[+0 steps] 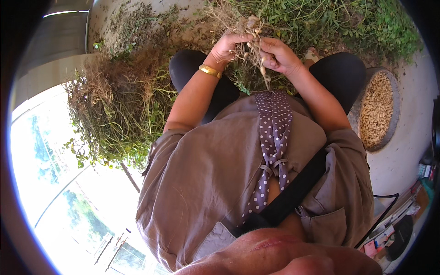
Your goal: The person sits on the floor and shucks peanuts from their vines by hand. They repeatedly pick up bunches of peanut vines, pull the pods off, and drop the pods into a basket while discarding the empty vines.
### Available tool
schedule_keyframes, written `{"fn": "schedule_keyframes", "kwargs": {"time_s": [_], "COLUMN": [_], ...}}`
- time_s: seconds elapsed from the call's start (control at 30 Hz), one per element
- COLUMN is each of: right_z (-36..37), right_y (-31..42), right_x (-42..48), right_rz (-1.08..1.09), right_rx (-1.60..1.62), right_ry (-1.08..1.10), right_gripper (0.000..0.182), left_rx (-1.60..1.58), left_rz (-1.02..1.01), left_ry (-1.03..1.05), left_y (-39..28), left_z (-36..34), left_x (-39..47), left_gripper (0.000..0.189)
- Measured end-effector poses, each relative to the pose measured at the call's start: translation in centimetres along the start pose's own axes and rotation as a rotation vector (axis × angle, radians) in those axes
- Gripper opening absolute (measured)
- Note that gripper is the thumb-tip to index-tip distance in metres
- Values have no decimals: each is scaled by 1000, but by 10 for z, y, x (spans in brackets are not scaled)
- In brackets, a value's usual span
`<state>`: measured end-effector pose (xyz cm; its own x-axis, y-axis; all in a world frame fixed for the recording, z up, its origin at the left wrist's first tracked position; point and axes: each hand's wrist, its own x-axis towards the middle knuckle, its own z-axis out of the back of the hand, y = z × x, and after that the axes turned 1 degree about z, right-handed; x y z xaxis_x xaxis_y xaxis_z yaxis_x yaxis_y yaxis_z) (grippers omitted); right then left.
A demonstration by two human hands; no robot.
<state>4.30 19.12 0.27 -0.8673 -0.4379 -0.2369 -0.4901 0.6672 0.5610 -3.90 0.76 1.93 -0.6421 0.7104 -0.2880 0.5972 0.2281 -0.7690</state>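
Pale roots with peanut pods (252, 34) hang between my two hands, above my knees. On the left of this clump, my left hand (228, 46), with a gold-coloured bangle on the wrist, grips the roots. My right hand (279, 56) has its fingers bent against the clump's right side, touching pods or root strands; the fingertips are partly hidden. Several tan pods dangle below the fingers. The stems of the clump are hard to make out behind the hands.
A heap of uprooted peanut plants (120, 106) rises at the left, roots uppermost. More green plants (343, 24) lie at the top right. A round container (395, 99) of pods stands beside the right knee. Loose soil and leaf litter (134, 25) cover part of the floor.
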Motion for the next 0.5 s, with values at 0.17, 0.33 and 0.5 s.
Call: {"fn": "schedule_keyframes", "kwargs": {"time_s": [0.17,0.33,0.5], "right_z": [15,18,-5], "right_y": [1,62,72], "right_x": [-8,-30,-37], "right_rz": [-44,220,287], "right_rx": [48,-49,-252], "right_ry": [311,264,134], "right_gripper": [25,26,30], "left_rx": [-20,410,534], "left_rz": [-24,-284,-213], "left_ry": [109,169,-51], "left_y": [14,6,-7], "left_z": [28,58,0], "left_x": [2,-4,-17], "left_gripper": [28,39,28]}}
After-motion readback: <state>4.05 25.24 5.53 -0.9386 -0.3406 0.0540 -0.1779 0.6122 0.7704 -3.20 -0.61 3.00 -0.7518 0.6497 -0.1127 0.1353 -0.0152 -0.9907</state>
